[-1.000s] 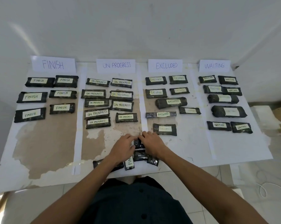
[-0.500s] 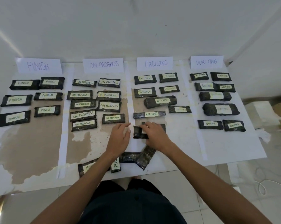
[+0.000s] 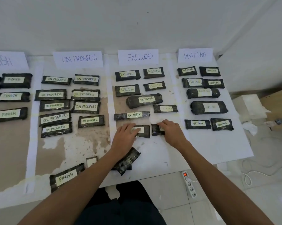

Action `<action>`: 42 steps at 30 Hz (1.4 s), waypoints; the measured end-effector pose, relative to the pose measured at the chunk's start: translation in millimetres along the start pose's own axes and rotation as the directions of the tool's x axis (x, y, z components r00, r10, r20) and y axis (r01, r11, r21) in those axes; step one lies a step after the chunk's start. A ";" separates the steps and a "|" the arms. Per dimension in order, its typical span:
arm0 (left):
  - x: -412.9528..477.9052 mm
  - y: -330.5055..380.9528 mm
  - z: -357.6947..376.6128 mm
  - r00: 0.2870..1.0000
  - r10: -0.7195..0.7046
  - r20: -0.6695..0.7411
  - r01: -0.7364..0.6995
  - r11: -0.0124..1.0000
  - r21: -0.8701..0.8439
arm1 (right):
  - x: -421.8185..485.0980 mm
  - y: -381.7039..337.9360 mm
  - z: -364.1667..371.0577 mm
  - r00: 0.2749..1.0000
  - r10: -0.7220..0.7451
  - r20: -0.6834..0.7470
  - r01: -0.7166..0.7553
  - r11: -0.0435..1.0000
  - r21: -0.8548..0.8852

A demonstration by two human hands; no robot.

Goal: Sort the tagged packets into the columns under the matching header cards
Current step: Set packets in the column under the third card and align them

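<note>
The white paper-covered desk [image 3: 202, 148] lies bare below the two lowest dark WAITING packets [image 3: 208, 124], leaving open passage along its right front. Bare brown desk also shows below the lowest ON PROGRESS packets [image 3: 56, 129]. Near the front edge, a dark FINISH-tagged packet [image 3: 66, 177] and a tilted dark unlabelled packet [image 3: 128, 161] block the middle, under the left forearm.

A white power strip [image 3: 190, 185] lies on the tiled floor [image 3: 258, 200].
</note>
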State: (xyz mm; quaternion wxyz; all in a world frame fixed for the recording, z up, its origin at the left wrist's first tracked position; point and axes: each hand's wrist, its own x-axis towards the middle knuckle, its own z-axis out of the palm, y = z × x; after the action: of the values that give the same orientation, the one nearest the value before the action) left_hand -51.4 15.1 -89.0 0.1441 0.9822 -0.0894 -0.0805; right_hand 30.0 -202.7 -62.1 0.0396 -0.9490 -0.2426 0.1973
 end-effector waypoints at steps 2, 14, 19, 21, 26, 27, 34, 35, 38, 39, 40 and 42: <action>0.8 -3.7 1.7 0.998 -0.058 -0.032 0.058 0.998 -0.003 | 6.3 2.2 2.1 0.999 -0.012 -0.030 0.012 1.000 0.010; -4.0 -11.0 -1.4 0.978 -0.114 -0.174 0.103 0.992 -0.072 | 14.4 0.9 2.1 0.991 -0.069 -0.117 0.071 0.997 0.012; -17.1 -15.6 -12.6 0.987 -0.110 -0.121 0.084 0.976 -0.203 | -13.9 -44.3 -3.1 0.974 -0.207 -0.092 0.212 0.976 0.046; -28.0 -19.5 -15.3 0.988 -0.112 -0.104 0.081 0.961 -0.263 | -25.2 -68.4 3.7 0.934 -0.357 -0.016 0.357 0.932 0.060; -62.2 -34.8 -15.0 0.985 -0.173 -0.015 0.153 0.909 -0.388 | -42.0 -111.1 39.6 0.837 -0.546 0.044 0.548 0.834 -0.061; -67.6 -37.1 -16.2 0.982 -0.189 0.014 0.179 0.897 -0.403 | -43.2 -115.1 44.3 0.832 -0.553 0.042 0.554 0.827 -0.100; -89.6 -43.0 -37.6 0.935 -0.319 0.153 0.347 0.742 -0.573 | -39.8 -118.9 32.9 0.938 -0.337 -0.084 0.347 0.919 0.186; -90.6 -41.2 -41.4 0.926 -0.336 0.170 0.366 0.698 -0.615 | -39.4 -119.8 27.2 0.975 -0.212 -0.061 0.220 0.901 0.374; -90.0 -34.7 -52.0 0.882 -0.403 0.244 0.441 0.524 -0.729 | -34.9 -121.9 11.9 0.989 0.069 0.134 -0.148 0.608 0.780; -89.0 -32.6 -54.8 0.873 -0.411 0.262 0.450 0.476 -0.756 | -33.2 -121.0 9.4 0.981 0.092 0.168 -0.192 0.522 0.831; -87.6 -30.1 -57.5 0.865 -0.419 0.277 0.456 0.425 -0.782 | -32.7 -120.8 7.0 0.980 0.100 0.171 -0.199 0.488 0.850; -84.4 -24.9 -64.4 0.831 -0.445 0.333 0.478 0.268 -0.836 | -33.3 -121.9 3.3 0.994 0.098 0.056 -0.102 0.562 0.821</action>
State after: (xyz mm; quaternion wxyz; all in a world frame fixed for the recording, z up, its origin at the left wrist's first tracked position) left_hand -117.7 72.7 -24.4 0.6116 0.7299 0.2540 -0.1689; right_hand -52.4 -111.5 -32.4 0.4640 -0.8337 -0.0693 0.2913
